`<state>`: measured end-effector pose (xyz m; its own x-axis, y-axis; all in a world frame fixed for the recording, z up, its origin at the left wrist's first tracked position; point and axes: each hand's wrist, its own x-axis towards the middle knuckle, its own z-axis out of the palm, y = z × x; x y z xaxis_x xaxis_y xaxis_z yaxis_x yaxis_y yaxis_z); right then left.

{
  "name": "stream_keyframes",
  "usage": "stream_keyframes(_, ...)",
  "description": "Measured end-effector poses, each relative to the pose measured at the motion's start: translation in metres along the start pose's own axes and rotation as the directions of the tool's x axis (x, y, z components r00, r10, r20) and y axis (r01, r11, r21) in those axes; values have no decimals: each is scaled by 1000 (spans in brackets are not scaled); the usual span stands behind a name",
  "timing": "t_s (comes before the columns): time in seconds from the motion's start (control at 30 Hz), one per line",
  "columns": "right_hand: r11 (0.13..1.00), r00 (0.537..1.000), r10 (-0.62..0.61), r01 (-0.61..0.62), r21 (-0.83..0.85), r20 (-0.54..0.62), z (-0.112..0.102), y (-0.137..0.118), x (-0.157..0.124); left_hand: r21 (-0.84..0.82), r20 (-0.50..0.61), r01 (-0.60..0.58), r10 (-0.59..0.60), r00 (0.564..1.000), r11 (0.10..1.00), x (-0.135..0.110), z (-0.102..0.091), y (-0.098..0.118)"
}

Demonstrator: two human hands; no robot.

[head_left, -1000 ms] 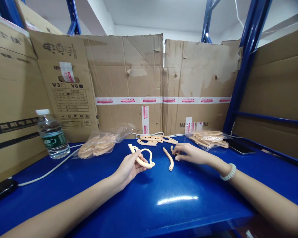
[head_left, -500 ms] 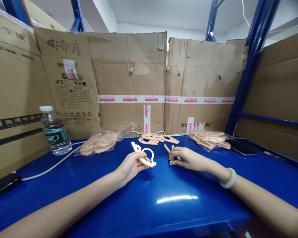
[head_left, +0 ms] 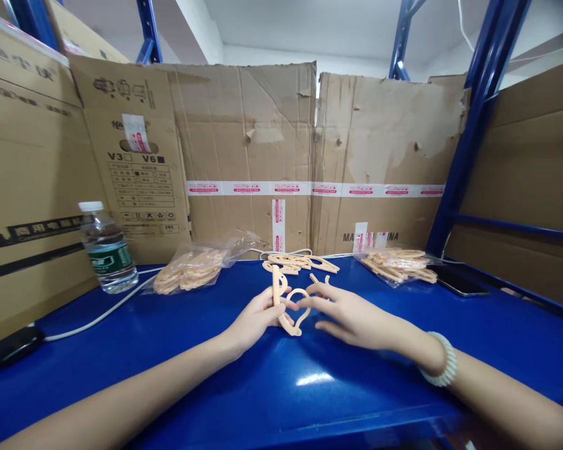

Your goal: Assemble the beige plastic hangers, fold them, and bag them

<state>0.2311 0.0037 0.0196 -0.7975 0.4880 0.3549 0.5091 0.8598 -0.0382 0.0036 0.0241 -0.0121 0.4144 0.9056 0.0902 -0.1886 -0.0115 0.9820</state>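
Note:
A peach-coloured plastic folding hanger (head_left: 276,289) is held nearly upright in my left hand (head_left: 258,315), pinched between thumb and fingers. Its curved loop bulges out to the right, towards my right hand (head_left: 351,312). That hand has its fingers apart, the fingertips at the loop's right side; whether they touch it I cannot tell. Just behind my right hand lies another peach piece (head_left: 327,279) on the blue table (head_left: 244,394), mostly hidden by the fingers. Farther back is a small pile of flat peach hangers (head_left: 288,262).
Clear bags of peach pieces lie at back left (head_left: 190,269) and back right (head_left: 398,262). A water bottle (head_left: 110,253) stands left, near a black device (head_left: 13,347) with a white cable (head_left: 94,325). A phone (head_left: 464,282) lies right. Cardboard (head_left: 244,137) walls the back.
My left hand has moved right and turned the hanger more upright. My right hand has let go of the small piece, leaving it on the table, and reached left to the hanger's loop.

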Motion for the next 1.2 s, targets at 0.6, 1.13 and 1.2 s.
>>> stream_keyframes(0.6, 919, 993, 76, -34, 392, -90, -6, -7, 1, 493, -57, -343, 422, 905, 800, -11, 0, 6)
stream_keyframes(1.13, 455, 844, 528, -186, 871, -96, 10, 9, 9, 667, -81, -311, 480, 873, 678, -7, -7, 1)
stream_keyframes(1.2, 442, 838, 543, -228, 867, -57, 13, 12, 10, 700, -36, -333, 497, 867, 631, -9, -5, 3)
